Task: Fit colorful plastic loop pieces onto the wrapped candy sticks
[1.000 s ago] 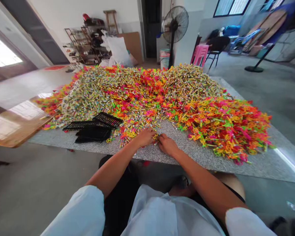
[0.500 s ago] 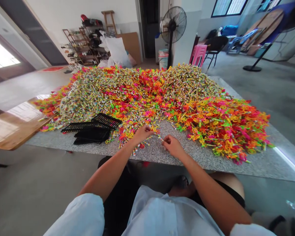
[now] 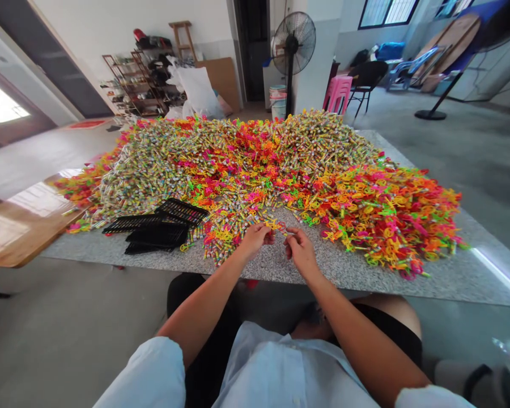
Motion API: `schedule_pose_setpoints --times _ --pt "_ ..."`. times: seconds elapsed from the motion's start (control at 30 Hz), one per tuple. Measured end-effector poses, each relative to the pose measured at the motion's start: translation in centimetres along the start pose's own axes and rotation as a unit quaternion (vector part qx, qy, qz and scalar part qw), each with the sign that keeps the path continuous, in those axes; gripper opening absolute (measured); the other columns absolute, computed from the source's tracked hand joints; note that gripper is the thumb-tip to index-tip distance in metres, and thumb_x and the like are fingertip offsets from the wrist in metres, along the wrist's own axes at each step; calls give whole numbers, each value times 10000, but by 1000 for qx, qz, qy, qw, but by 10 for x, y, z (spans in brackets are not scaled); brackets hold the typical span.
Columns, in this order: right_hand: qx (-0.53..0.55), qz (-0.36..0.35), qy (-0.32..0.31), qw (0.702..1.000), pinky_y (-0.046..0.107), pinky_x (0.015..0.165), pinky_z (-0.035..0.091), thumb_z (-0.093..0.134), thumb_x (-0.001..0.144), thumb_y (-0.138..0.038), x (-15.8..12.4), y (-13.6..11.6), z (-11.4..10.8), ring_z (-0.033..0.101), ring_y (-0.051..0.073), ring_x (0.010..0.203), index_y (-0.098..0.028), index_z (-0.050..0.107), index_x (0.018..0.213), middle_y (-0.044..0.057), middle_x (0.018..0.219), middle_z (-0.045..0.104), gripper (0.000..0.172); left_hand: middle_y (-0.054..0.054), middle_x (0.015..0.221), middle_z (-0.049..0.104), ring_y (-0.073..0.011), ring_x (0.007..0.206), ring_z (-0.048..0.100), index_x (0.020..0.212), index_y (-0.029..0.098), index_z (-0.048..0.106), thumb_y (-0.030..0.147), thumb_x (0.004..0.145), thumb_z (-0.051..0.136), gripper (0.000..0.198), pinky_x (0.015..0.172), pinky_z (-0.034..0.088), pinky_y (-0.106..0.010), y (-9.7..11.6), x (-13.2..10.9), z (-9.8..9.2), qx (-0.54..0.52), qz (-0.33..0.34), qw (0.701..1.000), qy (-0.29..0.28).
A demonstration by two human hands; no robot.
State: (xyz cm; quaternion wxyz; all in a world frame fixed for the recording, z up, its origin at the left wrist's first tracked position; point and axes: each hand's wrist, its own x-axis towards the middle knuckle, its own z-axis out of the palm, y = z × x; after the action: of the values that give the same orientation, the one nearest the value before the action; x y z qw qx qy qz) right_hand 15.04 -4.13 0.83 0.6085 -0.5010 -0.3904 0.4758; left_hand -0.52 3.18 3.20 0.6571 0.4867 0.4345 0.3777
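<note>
Both hands are close together above the near edge of the stone-topped table (image 3: 276,266). My left hand (image 3: 258,239) is closed, its fingertips pinching a small yellow plastic piece (image 3: 272,225). Just to the right, my right hand (image 3: 300,249) has its thumb and index finger curled together beside a small red-pink looped piece (image 3: 281,226). What those right fingers hold is too small to make out. Left of my left hand lies a loose heap of short printed tubes (image 3: 223,235) with yellow and pink plastic pieces among them.
A large mound of printed tubes (image 3: 144,170) covers the table's back and left. Bright plastic pieces with looped shapes (image 3: 391,215) are piled at right. Black slotted trays (image 3: 157,235) are stacked at front left. Beyond stands a fan (image 3: 292,45).
My hands have come closer together; a printed tube spanned the gap between them before. Yellow and red-pink plastic pieces now show there. The view has shifted slightly.
</note>
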Motion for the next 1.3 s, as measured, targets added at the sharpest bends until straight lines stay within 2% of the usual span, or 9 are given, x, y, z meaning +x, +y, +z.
schedule_pose_setpoints --times 0.1,0.2,0.37,0.5,0.7,0.8,0.97,1.03,1.3 --pt "-14 -17 46 999 221 360 372 541 886 -440 0 -6 4 480 89 412 -215 630 1179 -38 740 609 380 -106 920 717 -141 693 672 867 138 606 263 830 631 132 686 569 -307 -1 -1 7 -7 -20 1000 -9" --pt "-37 -26 63 997 234 372 379 547 893 -454 2 -14 9 493 108 425 -201 645 1168 -17 730 630 386 -110 963 728 -168 731 705 1039 147 618 259 834 627 233 686 574 -317 1 -6 15 -9 -48 997 -52" --pt "-56 -42 66 995 263 502 489 638 840 -489 10 -20 8 659 185 657 -191 671 1110 67 909 719 404 -79 933 736 -194 781 728 1257 192 533 247 828 651 448 767 578 -368 8 -16 24 -22 -51 992 -114" --pt "-71 -32 33 996 251 471 464 664 817 -527 19 -20 -1 607 158 570 -197 681 1053 26 795 697 406 -94 994 731 -202 867 725 1196 192 568 277 826 690 400 800 561 -356 12 -17 22 5 -51 989 -136" --pt "-87 -46 -38 994 216 406 397 684 820 -505 29 -30 -11 491 118 447 -197 673 1023 -51 560 543 370 -70 943 692 -169 848 662 957 173 673 518 837 695 365 724 537 -286 19 -8 8 81 -5 987 -140" --pt "-82 -56 -43 994 214 419 415 674 835 -511 29 -34 -12 503 117 471 -201 668 1044 -49 588 545 374 -40 805 656 -144 744 617 864 167 685 522 795 733 365 647 496 -247 21 -2 5 146 22 981 -128" --pt "13 -64 34 997 213 421 426 603 888 -512 17 -29 -15 505 98 483 -220 615 1073 -28 728 610 346 4 689 570 -122 639 557 776 169 622 533 813 698 374 610 472 -248 17 1 4 131 62 988 -49" --pt "49 -41 12 998 223 419 432 615 883 -493 9 -24 -15 520 102 478 -228 580 1122 -24 760 638 358 14 658 554 -118 614 549 762 174 593 526 836 672 368 611 463 -248 14 1 5 139 83 986 -36" --pt "93 55 -14 994 233 404 433 684 800 -440 -4 -18 -14 537 111 482 -208 587 1043 -24 733 640 350 20 653 574 -120 614 560 819 180 603 483 880 628 310 632 447 -248 12 0 10 180 121 974 -63"
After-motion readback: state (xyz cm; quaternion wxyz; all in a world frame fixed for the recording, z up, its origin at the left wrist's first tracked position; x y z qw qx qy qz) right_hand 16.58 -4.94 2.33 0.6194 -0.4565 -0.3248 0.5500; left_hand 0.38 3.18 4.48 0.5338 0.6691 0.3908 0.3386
